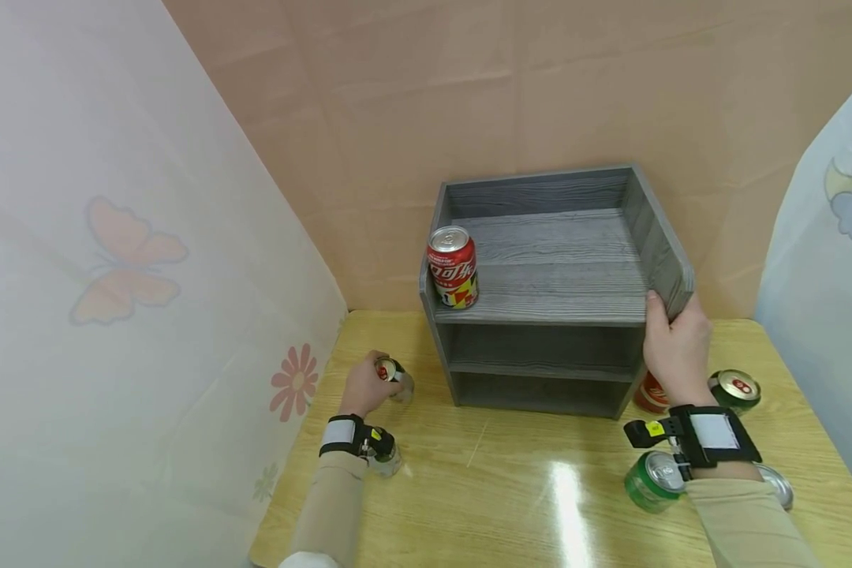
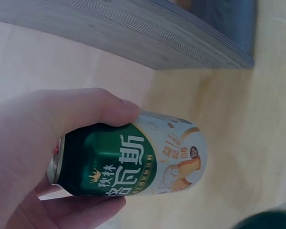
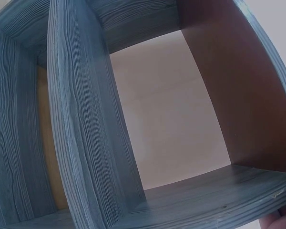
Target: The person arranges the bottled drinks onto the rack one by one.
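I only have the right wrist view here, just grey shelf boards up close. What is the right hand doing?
Observer: The right hand grips the shelf unit's front right corner.
Operator: Anything on the shelf?
Observer: One red can stands upright at the top tier's left front.
Operator: And the left hand?
Observer: The left hand holds a green and white can beside the shelf on the table.

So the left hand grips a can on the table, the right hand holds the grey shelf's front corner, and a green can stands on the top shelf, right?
Not quite: the can on the top shelf is red, as the head view shows. The rest holds: the left hand grips a can on the table, and the right hand holds the grey shelf at its front corner.
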The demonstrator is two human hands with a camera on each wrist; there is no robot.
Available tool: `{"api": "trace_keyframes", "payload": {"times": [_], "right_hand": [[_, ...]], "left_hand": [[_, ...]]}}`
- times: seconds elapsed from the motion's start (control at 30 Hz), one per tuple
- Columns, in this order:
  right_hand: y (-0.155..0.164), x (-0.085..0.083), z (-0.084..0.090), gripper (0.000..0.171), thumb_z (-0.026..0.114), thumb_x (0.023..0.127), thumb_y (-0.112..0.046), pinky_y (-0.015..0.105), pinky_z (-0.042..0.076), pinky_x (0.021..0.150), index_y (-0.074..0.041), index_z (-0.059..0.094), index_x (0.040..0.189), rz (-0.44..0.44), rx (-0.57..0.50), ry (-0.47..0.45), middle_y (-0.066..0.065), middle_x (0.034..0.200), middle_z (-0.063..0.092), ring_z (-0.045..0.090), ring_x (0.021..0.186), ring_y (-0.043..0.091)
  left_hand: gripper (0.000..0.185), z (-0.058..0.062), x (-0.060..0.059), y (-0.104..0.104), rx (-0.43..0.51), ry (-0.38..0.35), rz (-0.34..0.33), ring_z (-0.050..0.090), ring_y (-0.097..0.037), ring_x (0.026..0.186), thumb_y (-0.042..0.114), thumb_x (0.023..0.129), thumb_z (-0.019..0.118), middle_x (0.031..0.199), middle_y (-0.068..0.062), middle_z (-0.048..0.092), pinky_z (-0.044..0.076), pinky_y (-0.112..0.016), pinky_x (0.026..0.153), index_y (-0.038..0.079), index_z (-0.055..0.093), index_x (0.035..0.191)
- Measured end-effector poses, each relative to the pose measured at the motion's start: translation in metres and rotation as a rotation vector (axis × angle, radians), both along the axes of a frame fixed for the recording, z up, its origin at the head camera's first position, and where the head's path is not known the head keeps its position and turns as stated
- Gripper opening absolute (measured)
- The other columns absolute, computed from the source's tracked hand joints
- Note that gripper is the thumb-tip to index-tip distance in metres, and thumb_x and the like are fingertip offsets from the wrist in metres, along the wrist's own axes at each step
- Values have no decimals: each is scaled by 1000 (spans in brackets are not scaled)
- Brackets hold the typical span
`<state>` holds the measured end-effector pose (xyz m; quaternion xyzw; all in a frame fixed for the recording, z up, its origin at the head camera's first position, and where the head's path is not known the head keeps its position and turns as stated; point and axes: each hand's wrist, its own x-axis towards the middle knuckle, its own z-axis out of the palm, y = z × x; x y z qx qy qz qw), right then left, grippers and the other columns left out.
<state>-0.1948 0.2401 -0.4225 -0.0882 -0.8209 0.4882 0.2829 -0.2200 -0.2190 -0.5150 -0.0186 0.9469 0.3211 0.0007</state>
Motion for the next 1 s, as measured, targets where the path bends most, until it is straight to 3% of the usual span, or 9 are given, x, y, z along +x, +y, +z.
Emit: {"api": "trace_keyframes", "payload": {"times": [0.17, 0.6, 1.0], "right_hand": [[0, 0, 0, 46, 49, 106, -29, 59, 39, 99, 6, 50, 136, -1, -5, 0, 25, 131, 59, 55, 118, 40], [-1, 1, 2, 47, 48, 107, -30, 58, 40, 99, 6, 49, 137, 5, -14, -18, 24, 131, 59, 55, 119, 39], [-1, 1, 3, 45, 49, 106, -28, 58, 39, 97, 8, 51, 133, -12, 1, -3, 25, 128, 60, 55, 116, 41]], "left_hand": [[67, 19, 5, 4, 37, 43, -27, 66, -23, 83, 14, 74, 90, 108, -14, 68, 55, -38, 67, 3, 59, 133], [69, 60, 19, 16, 51, 74, -144, 67, -24, 93, 11, 74, 90, 117, -12, 67, 56, -37, 75, 7, 60, 135], [68, 92, 34, 27, 29, 121, -231, 68, -17, 88, 11, 71, 92, 114, -8, 69, 56, -31, 73, 7, 62, 133]]}}
